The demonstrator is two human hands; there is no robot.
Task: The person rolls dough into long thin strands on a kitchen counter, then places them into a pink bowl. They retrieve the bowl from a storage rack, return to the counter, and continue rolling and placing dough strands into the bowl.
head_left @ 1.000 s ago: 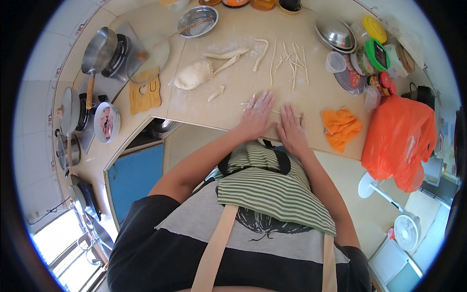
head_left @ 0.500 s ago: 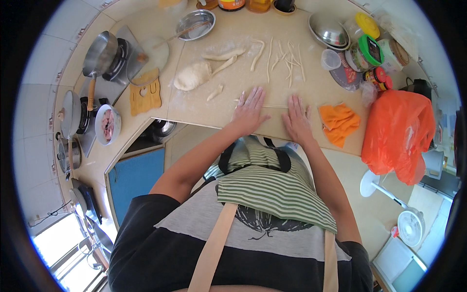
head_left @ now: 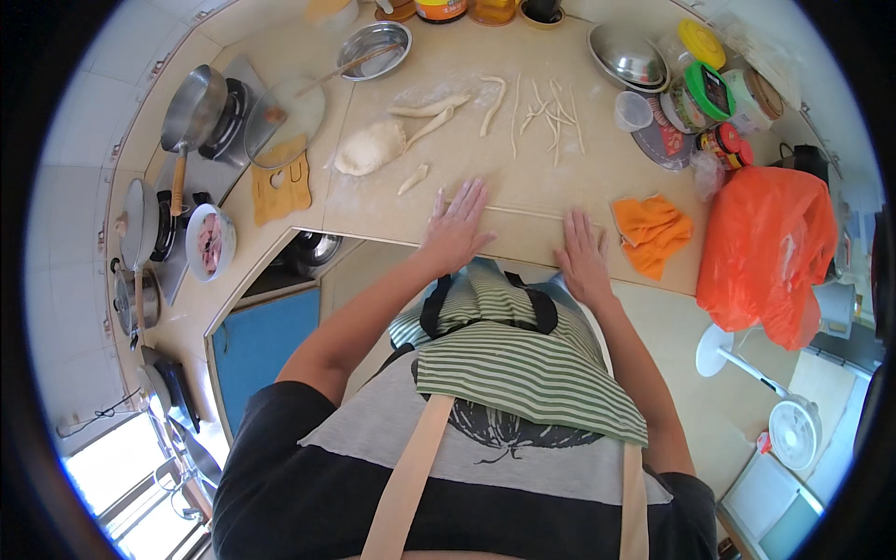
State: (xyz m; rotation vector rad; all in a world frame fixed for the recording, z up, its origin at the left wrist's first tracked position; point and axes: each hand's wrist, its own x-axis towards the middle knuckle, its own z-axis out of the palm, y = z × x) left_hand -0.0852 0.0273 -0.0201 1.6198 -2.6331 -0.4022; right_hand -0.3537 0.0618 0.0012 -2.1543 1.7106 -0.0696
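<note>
Head: left hand, right hand partly hide dough strand.

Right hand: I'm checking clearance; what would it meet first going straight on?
Past the dough strand it seems to touch, the right hand would probably meet the crossed dough strips, though fisheye bending leaves doubt.

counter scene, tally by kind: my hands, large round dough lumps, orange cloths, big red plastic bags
Hands: 2, left hand and right hand
Large round dough lump: 1
Orange cloth: 1
Big red plastic bag: 1
Total: 5
</note>
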